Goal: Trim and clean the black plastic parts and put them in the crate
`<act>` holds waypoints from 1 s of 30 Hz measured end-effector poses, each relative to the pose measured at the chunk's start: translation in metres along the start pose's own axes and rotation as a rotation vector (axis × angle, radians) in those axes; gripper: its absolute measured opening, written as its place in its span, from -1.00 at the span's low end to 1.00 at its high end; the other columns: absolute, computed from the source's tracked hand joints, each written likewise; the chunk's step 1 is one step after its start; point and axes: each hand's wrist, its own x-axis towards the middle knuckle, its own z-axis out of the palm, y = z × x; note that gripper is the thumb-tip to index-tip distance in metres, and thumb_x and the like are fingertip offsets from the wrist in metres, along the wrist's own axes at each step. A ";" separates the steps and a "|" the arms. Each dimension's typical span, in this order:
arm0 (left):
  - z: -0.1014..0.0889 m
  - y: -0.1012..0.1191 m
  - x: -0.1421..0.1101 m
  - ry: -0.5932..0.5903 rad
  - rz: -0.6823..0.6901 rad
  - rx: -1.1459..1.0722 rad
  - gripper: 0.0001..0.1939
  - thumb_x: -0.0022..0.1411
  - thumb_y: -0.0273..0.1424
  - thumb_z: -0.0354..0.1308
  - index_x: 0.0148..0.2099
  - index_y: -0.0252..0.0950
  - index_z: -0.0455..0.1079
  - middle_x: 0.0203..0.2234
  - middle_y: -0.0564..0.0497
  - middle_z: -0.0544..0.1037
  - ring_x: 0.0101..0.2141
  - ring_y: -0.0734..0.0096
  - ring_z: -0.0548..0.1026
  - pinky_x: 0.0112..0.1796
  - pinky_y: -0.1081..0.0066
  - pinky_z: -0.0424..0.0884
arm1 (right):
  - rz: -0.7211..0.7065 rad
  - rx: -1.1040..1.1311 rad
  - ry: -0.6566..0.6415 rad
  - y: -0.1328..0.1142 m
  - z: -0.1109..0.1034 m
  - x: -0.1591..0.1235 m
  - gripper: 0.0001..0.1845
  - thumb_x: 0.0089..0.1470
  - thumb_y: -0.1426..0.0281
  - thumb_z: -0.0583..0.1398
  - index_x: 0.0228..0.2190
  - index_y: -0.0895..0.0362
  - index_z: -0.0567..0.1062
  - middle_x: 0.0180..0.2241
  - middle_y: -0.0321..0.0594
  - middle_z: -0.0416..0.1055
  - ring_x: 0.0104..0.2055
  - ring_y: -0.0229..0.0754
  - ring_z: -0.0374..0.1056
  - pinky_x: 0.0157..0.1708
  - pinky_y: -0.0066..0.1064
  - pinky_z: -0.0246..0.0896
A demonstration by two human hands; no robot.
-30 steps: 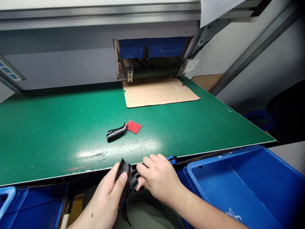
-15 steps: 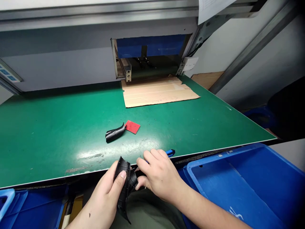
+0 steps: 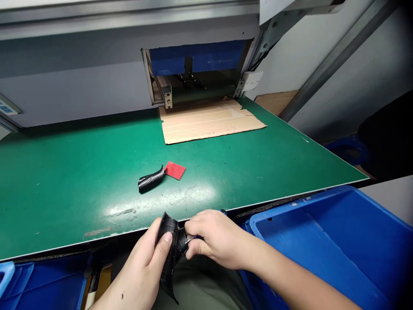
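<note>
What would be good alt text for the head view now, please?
A person's left hand holds a curved black part; the right hand, gripping a mostly hidden blue tool, is at its side. On the green table beyond lie a ribbed black piece, a red rectangle and a cardboard sheet.

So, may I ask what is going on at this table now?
A person is holding a black curved part in the left grip, by the near edge of the green table. The right grip is close beside it, around a partly blue tool that is mostly hidden. On the table, a ribbed black piece lies next to a red square.
</note>
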 end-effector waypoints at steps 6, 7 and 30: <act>0.005 -0.006 -0.001 0.056 -0.058 0.036 -0.37 0.24 -0.03 0.01 0.25 -0.23 0.17 0.24 -0.09 0.23 0.26 0.04 0.08 0.24 0.13 -0.03 | 0.207 0.322 0.008 -0.006 -0.015 -0.015 -0.66 0.11 0.24 0.35 -0.50 0.14 0.36 -0.51 -0.46 0.27 -0.45 -0.32 0.16 -0.47 -0.53 -0.05; 0.005 -0.007 0.000 0.043 -0.065 0.052 -0.35 0.24 -0.02 0.01 0.26 -0.24 0.15 0.25 -0.11 0.21 0.27 0.04 0.06 0.25 0.12 -0.05 | 0.258 0.387 0.012 -0.005 -0.015 -0.017 -0.63 0.08 0.25 0.37 -0.52 0.15 0.34 -0.53 -0.46 0.24 -0.46 -0.32 0.13 -0.49 -0.53 -0.06; 0.062 -0.036 0.028 -0.467 -0.128 -0.064 -0.17 0.16 0.03 0.07 0.32 -0.18 -0.19 -0.10 -0.12 0.51 -0.26 0.23 0.49 -0.13 0.27 0.36 | 0.002 -0.239 0.129 0.002 0.011 -0.085 -0.84 0.10 0.34 0.28 -0.31 0.09 0.40 -0.12 -0.39 0.39 -0.32 -0.24 0.30 -0.37 -0.36 0.06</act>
